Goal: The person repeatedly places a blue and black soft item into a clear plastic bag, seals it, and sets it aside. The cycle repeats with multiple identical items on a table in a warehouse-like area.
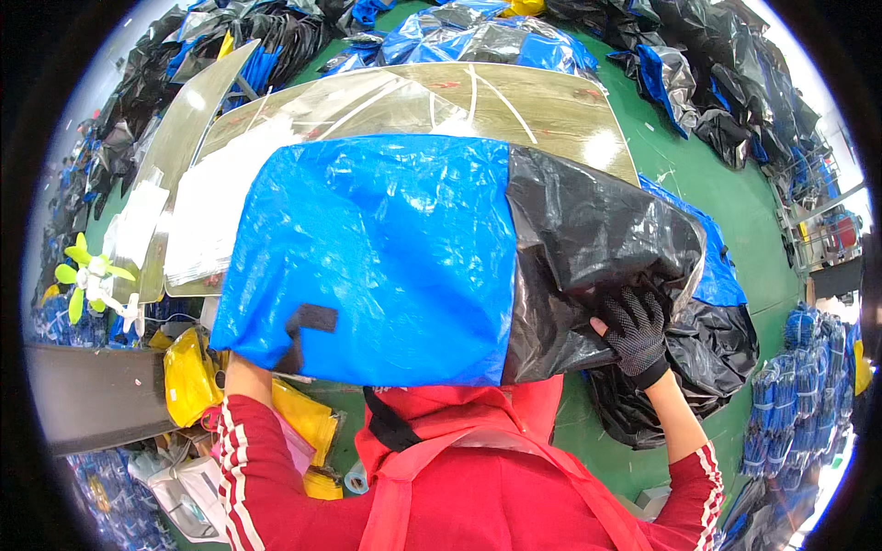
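A large blue and black plastic bag (395, 248) lies spread before me, partly over the table edge. Its left part is smooth blue sheeting with a black strap (306, 331) near the lower left corner; the right part is crinkled black film. My left hand (248, 378) reaches under or into the blue end; only the wrist shows, and the fingers are hidden. On the black end rests my right hand (636, 335), in a dark dotted glove with the thumb tip bare. Its fingers are stretched out over the film.
A glossy wood-patterned table (570, 110) with white lines lies beyond the bag. White sheets (216, 216) and a small green fan (90, 273) are at left. Yellow bags (190, 376) hang below. Blue and black bags (707, 358) droop at right, and bundled blue goods (795, 386) stand on the floor.
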